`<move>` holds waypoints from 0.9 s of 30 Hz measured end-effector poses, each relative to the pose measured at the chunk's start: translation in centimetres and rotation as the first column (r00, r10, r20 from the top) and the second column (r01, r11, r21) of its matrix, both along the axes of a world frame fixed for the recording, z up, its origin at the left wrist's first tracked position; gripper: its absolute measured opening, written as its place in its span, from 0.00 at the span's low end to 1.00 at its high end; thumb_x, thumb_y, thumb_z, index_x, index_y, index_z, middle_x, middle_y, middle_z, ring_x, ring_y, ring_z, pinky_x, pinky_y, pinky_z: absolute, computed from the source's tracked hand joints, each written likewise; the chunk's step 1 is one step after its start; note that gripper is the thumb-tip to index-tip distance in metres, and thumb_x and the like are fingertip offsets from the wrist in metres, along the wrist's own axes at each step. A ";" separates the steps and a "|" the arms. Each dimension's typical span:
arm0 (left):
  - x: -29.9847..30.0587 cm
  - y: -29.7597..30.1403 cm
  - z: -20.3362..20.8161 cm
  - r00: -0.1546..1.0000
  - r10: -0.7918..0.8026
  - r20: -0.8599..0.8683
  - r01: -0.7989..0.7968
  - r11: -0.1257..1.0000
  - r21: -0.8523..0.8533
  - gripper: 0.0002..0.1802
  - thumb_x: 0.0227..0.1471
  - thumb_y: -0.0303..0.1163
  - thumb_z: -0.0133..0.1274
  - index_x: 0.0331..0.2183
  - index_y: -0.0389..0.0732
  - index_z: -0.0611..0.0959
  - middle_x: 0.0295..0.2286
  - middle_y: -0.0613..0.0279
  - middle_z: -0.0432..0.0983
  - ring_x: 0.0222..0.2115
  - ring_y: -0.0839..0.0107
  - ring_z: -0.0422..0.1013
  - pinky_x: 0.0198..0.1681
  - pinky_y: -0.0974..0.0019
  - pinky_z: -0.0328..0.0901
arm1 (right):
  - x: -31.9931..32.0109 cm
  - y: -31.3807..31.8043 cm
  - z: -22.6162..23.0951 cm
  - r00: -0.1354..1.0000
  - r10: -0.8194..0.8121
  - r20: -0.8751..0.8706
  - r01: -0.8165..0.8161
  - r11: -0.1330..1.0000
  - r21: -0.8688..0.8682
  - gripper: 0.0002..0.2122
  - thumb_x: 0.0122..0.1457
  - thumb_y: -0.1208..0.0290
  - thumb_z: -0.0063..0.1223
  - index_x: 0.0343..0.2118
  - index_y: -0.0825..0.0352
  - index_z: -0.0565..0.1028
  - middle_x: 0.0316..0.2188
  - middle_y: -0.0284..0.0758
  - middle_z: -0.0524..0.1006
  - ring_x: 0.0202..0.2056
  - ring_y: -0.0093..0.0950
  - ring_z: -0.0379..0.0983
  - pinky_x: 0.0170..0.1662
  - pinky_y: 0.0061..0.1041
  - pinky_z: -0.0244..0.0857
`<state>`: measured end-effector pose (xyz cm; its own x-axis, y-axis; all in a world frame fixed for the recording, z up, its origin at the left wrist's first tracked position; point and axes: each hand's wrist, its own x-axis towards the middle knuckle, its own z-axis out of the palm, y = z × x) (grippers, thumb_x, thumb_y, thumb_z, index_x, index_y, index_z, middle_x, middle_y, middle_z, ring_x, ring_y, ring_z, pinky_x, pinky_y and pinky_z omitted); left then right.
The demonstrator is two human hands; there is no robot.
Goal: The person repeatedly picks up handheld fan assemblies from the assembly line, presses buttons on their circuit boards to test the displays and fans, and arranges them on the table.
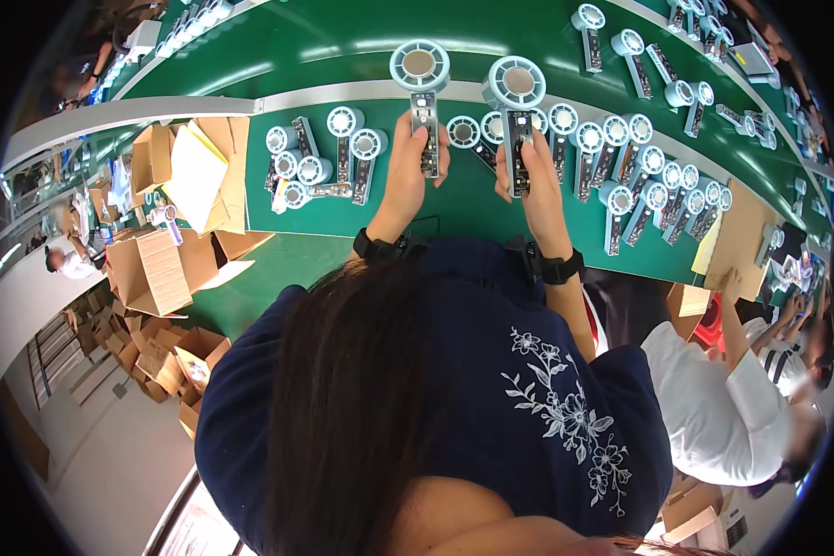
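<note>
My left hand (404,176) is closed round the handle of a handheld fan (423,107), its thumb on the bare circuit board. The fan stands upright, its pale blue round head uppermost. A second handheld fan (519,125) of the same kind is in my right hand (540,190), with the thumb against its board. Both fans are held side by side over the green table, their boards facing me. Between and behind my hands lie more such fans (463,132), partly hidden by my fingers.
On the table's left lies a group of fans (313,170); several rows more (618,199) lie to the right. Beyond a pale rail (343,91) is a green belt carrying fans (628,43). Cardboard boxes (148,269) stand at left. A person in white (713,398) works at right.
</note>
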<state>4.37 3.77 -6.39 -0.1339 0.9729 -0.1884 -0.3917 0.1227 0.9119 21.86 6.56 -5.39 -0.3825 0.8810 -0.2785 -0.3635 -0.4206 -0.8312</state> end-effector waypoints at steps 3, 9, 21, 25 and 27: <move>-0.4 0.3 0.2 0.999 -0.001 -0.046 0.003 0.999 0.032 0.13 0.60 0.38 0.32 0.38 0.37 0.64 0.31 0.60 0.66 0.18 0.78 0.63 0.15 0.75 0.57 | 0.0 0.0 0.0 1.000 0.007 0.002 -0.007 1.000 -0.003 0.13 0.65 0.66 0.31 0.45 0.68 0.62 0.29 0.32 0.68 0.22 0.17 0.62 0.22 0.18 0.56; -0.4 0.3 0.0 0.998 -0.009 -0.064 0.009 1.000 0.007 0.15 0.61 0.39 0.31 0.39 0.37 0.64 0.30 0.60 0.66 0.20 0.77 0.62 0.21 0.72 0.61 | -0.1 0.2 -0.4 1.000 0.024 0.000 -0.024 1.000 0.001 0.18 0.64 0.65 0.34 0.54 0.67 0.57 0.27 0.31 0.68 0.19 0.15 0.61 0.20 0.15 0.56; -0.1 1.1 -0.3 0.995 0.037 0.094 -0.031 0.997 -0.074 0.17 0.62 0.43 0.32 0.41 0.39 0.64 0.27 0.62 0.65 0.22 0.76 0.61 0.27 0.67 0.62 | 0.8 0.1 -1.3 0.981 -0.045 0.188 0.037 0.998 0.049 0.15 0.64 0.63 0.37 0.47 0.69 0.65 0.25 0.30 0.69 0.17 0.14 0.59 0.18 0.14 0.52; -0.6 1.3 -1.5 0.991 0.068 0.114 -0.058 0.994 -0.091 0.16 0.61 0.43 0.33 0.39 0.40 0.64 0.26 0.63 0.65 0.22 0.76 0.61 0.26 0.68 0.60 | 2.5 -0.2 -1.7 0.961 -0.123 0.246 0.108 0.991 0.073 0.15 0.64 0.63 0.38 0.47 0.69 0.66 0.24 0.30 0.69 0.17 0.13 0.59 0.18 0.14 0.52; -1.0 1.6 -2.4 0.990 0.117 0.082 -0.109 0.989 -0.097 0.15 0.61 0.43 0.34 0.37 0.41 0.64 0.26 0.63 0.65 0.21 0.76 0.60 0.25 0.69 0.60 | 3.8 -0.5 -1.8 0.944 -0.176 0.279 0.159 0.984 0.081 0.15 0.64 0.63 0.38 0.46 0.69 0.67 0.24 0.29 0.69 0.17 0.13 0.59 0.18 0.14 0.52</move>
<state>3.34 5.42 -8.77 -0.2213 0.9304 -0.2922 -0.4850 0.1549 0.8607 25.64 6.04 -7.18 -0.1402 0.9430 -0.3018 -0.1702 -0.3232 -0.9309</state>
